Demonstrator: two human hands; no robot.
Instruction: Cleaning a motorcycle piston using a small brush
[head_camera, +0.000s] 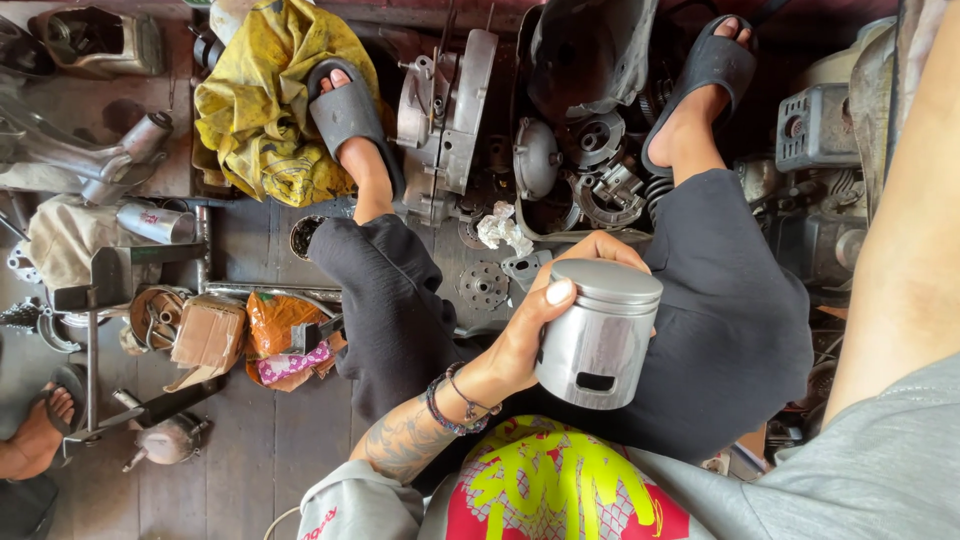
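- Crumpled yellow cloth (265, 105) lies on the floor at eleven o'clock, under a sandalled foot
- Shiny cylindrical silver metal piston (598, 333) sits at centre, over the lap
- Left hand (545, 320) is closed around the piston
- Right arm at three o'clock, its grip out of frame

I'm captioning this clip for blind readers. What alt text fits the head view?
Seen from above, a seated person's left hand holds a shiny metal piston over their lap. Their sandalled feet rest among engine parts, a yellow rag and tools on a wooden floor. The right arm shows only at the frame's edge.
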